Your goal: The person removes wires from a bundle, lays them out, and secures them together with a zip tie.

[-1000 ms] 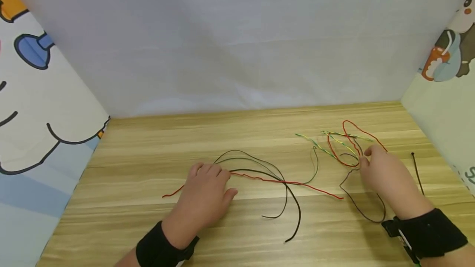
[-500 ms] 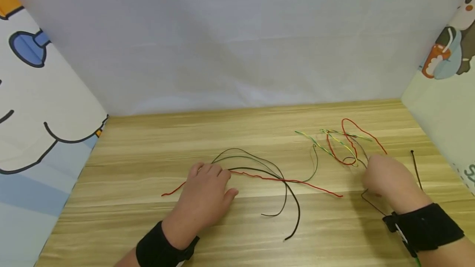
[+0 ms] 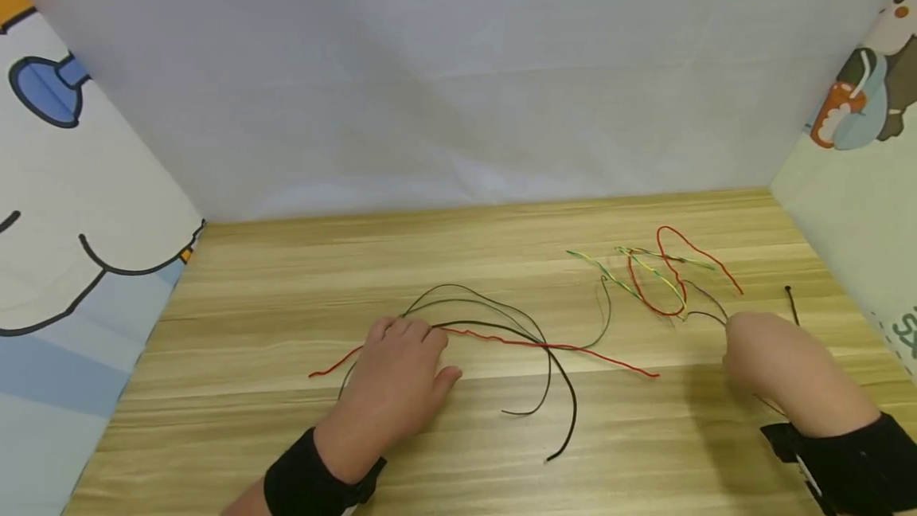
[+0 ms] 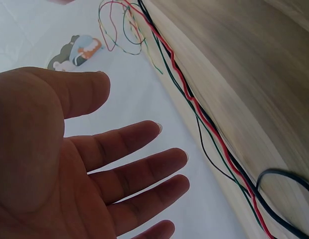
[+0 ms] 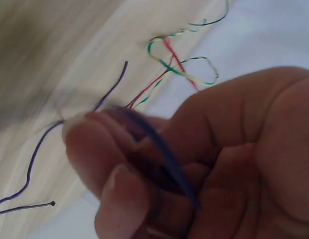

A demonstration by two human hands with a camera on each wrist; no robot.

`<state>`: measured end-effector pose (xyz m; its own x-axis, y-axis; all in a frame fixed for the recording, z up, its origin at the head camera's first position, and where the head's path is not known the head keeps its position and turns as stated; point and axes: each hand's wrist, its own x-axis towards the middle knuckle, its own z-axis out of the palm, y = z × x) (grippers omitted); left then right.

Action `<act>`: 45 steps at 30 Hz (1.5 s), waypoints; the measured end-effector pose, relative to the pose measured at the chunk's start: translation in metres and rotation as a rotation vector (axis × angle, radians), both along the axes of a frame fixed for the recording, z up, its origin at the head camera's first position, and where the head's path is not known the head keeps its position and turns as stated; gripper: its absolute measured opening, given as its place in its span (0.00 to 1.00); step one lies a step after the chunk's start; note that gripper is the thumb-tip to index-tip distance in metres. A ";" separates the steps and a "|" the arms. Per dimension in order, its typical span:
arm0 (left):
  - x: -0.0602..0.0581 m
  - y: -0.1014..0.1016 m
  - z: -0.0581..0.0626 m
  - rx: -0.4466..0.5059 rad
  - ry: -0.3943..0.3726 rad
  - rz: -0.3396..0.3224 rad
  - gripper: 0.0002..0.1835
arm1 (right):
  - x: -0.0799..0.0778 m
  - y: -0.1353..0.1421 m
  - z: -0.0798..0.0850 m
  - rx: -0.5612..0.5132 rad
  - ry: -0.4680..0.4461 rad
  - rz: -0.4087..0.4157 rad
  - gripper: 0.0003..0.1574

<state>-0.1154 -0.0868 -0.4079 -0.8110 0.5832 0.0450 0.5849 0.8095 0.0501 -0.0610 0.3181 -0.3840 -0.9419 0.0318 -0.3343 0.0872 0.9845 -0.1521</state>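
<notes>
My left hand (image 3: 401, 377) rests palm down near the left ends of several wires, fingers loosely extended. In the left wrist view its fingers are spread, holding nothing; a red wire (image 4: 227, 151) runs beside a thick black wire (image 4: 274, 214) and thin dark-green ones. On the right, my right hand (image 3: 788, 369) pinches a purple wire (image 5: 162, 147) between thumb and fingers, as the right wrist view shows. Dark strands (image 3: 708, 314) of it stretch from the hand back to a tangle of yellow-green wire (image 3: 591, 261) and red wire (image 3: 702, 251).
A short black strand with a knobbed end (image 3: 789, 288) lies behind my right wrist. The wood-grain table (image 3: 286, 269) ends at a pale cloth backdrop (image 3: 458, 126). Cartoon-printed side panels (image 3: 129, 197) stand at left and right.
My right hand has moved right and toward me from the tangle, drawing the purple wire with it and curling over. My left hand stays in place.
</notes>
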 end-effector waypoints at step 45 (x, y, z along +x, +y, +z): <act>0.023 0.152 0.003 -0.213 -0.062 -0.270 0.04 | 0.003 -0.080 -0.010 -0.179 0.529 0.513 0.11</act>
<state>-0.0921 0.0649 -0.4053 -0.6239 0.7678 -0.1455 0.7803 0.6224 -0.0614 -0.0584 0.2378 -0.3941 -0.8604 -0.4655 0.2074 -0.5037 0.8385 -0.2076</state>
